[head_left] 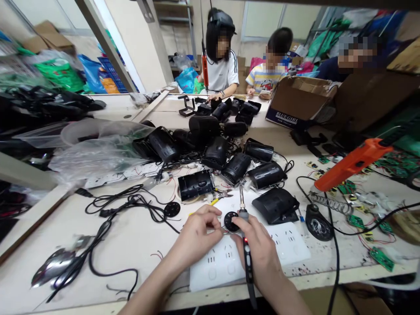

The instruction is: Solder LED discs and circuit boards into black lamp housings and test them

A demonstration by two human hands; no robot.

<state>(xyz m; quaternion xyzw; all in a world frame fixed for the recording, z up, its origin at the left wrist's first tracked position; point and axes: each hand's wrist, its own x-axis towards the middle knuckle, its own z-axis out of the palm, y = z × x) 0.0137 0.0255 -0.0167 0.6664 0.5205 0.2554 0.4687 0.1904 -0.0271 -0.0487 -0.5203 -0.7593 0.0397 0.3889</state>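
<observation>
One black disc (229,222) lies between the right grip (259,243), clasping a soldering iron (248,262), and left grip (201,228), hold unclear.

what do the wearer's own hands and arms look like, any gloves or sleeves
The left hand and right hand are ungloved, with no ring, watch or band to be seen. The forearms are bare to the picture's edge, with no sleeve showing.

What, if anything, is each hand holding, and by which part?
Right hand: soldering iron, by the front of its handle. Left hand: beside the black disc; can't tell whether it pinches anything.
</observation>
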